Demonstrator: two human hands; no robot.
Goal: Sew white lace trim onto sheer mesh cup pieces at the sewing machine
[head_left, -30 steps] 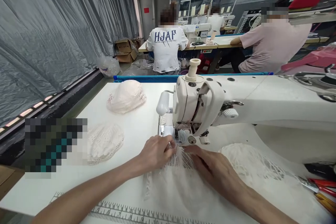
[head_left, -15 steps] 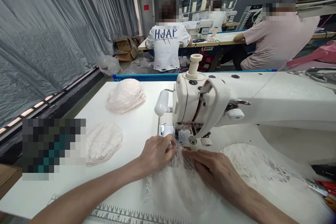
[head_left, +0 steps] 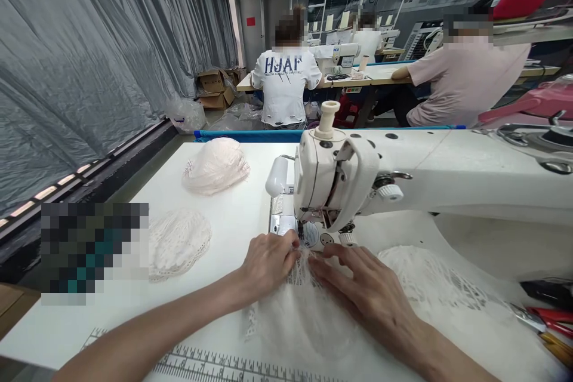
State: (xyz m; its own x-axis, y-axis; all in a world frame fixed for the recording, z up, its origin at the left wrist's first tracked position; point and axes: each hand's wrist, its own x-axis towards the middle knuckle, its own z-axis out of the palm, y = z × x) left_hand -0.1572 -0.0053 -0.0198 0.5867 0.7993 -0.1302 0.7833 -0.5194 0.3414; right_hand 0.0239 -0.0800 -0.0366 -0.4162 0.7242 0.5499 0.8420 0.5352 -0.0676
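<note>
A white lace fabric piece [head_left: 308,316] lies on the white table in front of a white sewing machine [head_left: 340,182]. My left hand [head_left: 268,262] rests on the lace just left of the needle area, its fingers curled and pinching the fabric edge. Just right of the needle, my right hand [head_left: 362,286] lies flat on the lace with its fingers stretched toward the presser foot. Both hands press the fabric at the needle plate [head_left: 308,236].
Two stacks of lace pieces lie at the left, a pinkish stack [head_left: 217,164] and a white stack [head_left: 179,242]. Red-handled tools [head_left: 548,319] lie at the right edge. A printed ruler [head_left: 215,364] runs along the near table edge. Other people sit at sewing tables behind.
My right hand has slid a little forward and left toward the needle, its fingers now spread flatter. The left hand stays almost where it was.
</note>
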